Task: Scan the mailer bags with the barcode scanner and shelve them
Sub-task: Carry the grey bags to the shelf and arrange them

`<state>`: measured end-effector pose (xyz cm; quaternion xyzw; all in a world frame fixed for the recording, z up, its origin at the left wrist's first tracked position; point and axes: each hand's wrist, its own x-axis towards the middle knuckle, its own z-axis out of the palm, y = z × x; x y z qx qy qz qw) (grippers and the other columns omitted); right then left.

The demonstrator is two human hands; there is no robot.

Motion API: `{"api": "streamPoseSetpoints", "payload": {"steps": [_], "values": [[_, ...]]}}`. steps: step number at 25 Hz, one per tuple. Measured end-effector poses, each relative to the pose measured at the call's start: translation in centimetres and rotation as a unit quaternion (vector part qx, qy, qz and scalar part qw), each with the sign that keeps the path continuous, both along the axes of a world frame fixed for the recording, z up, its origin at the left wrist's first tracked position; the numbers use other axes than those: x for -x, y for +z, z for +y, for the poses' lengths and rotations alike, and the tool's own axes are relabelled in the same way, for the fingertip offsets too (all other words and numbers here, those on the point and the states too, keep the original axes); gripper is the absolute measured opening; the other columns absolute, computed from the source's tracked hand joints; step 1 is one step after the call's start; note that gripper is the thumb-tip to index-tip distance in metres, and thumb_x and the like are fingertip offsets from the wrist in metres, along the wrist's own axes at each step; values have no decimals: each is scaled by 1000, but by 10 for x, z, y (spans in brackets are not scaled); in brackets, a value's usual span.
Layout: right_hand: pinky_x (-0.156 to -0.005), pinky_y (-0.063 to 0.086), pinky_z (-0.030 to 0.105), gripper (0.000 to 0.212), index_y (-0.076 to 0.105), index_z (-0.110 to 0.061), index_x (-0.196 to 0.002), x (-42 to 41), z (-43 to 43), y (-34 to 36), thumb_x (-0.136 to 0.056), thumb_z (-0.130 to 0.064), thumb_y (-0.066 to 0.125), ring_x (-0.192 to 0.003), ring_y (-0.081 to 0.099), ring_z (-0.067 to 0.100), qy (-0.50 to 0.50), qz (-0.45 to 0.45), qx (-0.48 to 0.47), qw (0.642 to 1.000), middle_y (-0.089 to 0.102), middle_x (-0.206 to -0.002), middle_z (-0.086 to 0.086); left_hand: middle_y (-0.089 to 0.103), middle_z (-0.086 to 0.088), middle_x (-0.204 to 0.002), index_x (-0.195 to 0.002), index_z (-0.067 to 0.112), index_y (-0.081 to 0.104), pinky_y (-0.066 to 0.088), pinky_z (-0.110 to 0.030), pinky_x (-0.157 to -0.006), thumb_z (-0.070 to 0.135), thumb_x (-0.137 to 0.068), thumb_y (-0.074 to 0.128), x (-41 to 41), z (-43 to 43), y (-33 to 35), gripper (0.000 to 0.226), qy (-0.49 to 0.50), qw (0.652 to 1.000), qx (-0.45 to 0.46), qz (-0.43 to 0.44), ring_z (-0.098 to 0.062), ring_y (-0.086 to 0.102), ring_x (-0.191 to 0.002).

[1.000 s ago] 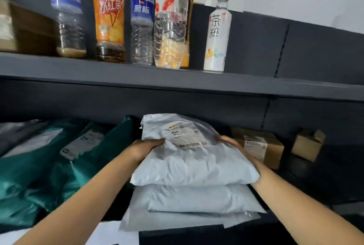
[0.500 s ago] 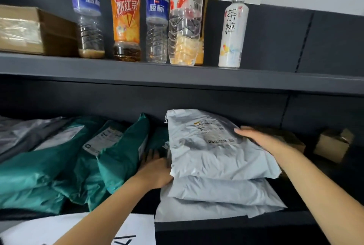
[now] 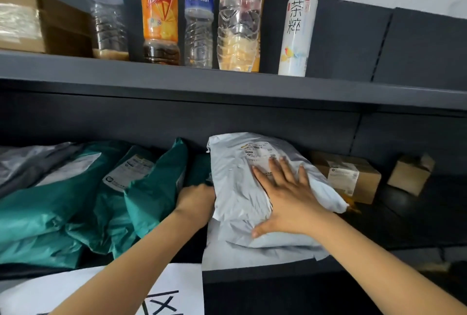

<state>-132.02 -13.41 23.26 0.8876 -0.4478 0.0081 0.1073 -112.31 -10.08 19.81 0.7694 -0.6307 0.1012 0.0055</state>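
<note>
At 6 o'clock in the view, nearest the camera, a white paper sign (image 3: 177, 287) with black strokes is recorded at the front edge of the lower shelf (image 3: 278, 274). Both forearms are extended toward 12 o'clock.

The right hand (image 3: 285, 198) is laid flat on the top white mailer bag (image 3: 235, 178). Its fingers (image 3: 278, 170) are released and spread, and the fingertips overlap the lower part of the shipping label (image 3: 257, 152). This bag lies uppermost on a stack of white mailer bags (image 3: 227, 246) on the lower shelf, near the middle of the view.

The left hand (image 3: 195, 201) is set against the stack's 9 o'clock edge. Its fingers are hidden behind the bag, so it cannot be told whether anything is grasped.

At 9 o'clock of the stack, green mailer bags (image 3: 151, 188) are leaned together, with grey bags (image 3: 30, 163) beyond them. At 3 o'clock a labelled cardboard box (image 3: 353, 175) is noted, and a smaller box (image 3: 409, 173) further out.

Farthest, at 12 o'clock, the upper shelf (image 3: 227, 82) carries a row of upright bottles (image 3: 159, 11). A taped carton (image 3: 30, 18) is noted at 10 o'clock.
</note>
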Motion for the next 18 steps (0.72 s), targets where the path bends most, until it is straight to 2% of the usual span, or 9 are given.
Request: {"api": "streamPoseSetpoints", "payload": {"steps": [3,5,8,10,12,13,14,16,18], "values": [[-115,-15,57,133,-24,-34,-148,3,1,-3,-56,-86,57,-142,-34,28,-24,-31,6,999,-31,-157,8,66,-11,-109,-106,9,55,49,-36,-78,10,-87,52,-8,4,14,20,36,991,103,71,-32,64,-101],[-116,-13,57,135,-23,-34,-149,4,0,-4,-55,-86,59,-142,-33,27,-46,-58,-10,997,-31,-158,8,66,-15,-103,-105,5,51,47,-38,-71,13,-86,57,-16,8,23,21,52,973,184,130,-38,64,-95],[-117,-10,55,132,-11,-24,-153,-3,7,11,-60,-78,65,-145,-26,29,-44,-65,-38,996,-23,-160,12,59,-21,-84,-94,1,45,38,-36,-58,0,-85,50,-33,22,32,10,52,904,330,266,-41,58,-76],[-121,-2,43,112,10,-16,-154,-20,25,27,-71,-68,65,-149,-13,23,27,-151,-100,983,-6,-163,6,49,-15,-72,-90,2,40,30,-34,-50,-7,-84,44,-41,36,30,11,62,844,370,383,-35,49,-65],[-119,15,31,84,30,-17,-149,-51,39,34,-82,-55,64,-148,13,15,103,-288,-191,933,22,-159,-1,42,-10,-68,-88,1,40,24,-33,-46,-3,-89,41,-46,48,24,4,103,765,400,495,-29,42,-63],[-117,24,32,74,37,-15,-145,-72,44,34,-85,-51,62,-142,29,15,115,-338,-239,903,38,-150,-1,41,-9,-68,-90,0,40,24,-33,-46,0,-91,40,-48,53,23,2,128,731,412,530,-28,41,-62],[-113,35,37,66,45,-12,-139,-95,45,31,-87,-48,61,-132,44,18,108,-388,-287,869,53,-135,1,41,-8,-68,-92,-1,41,26,-33,-47,2,-93,39,-51,59,21,4,141,719,414,540,-28,41,-60],[-104,44,46,51,55,-13,-124,-137,39,24,-88,-49,58,-116,56,22,7,-473,-398,786,61,-115,3,44,-8,-72,-95,0,37,30,-34,-51,3,-92,42,-53,70,21,7,136,744,381,531,-31,45,-65],[-106,37,50,66,45,-19,-138,-166,37,22,-86,-58,56,-127,48,31,-118,-504,-522,677,52,-138,8,47,-12,-92,-102,5,32,38,-36,-61,6,-87,50,-52,83,25,23,139,794,331,491,-38,52,-85]]}}
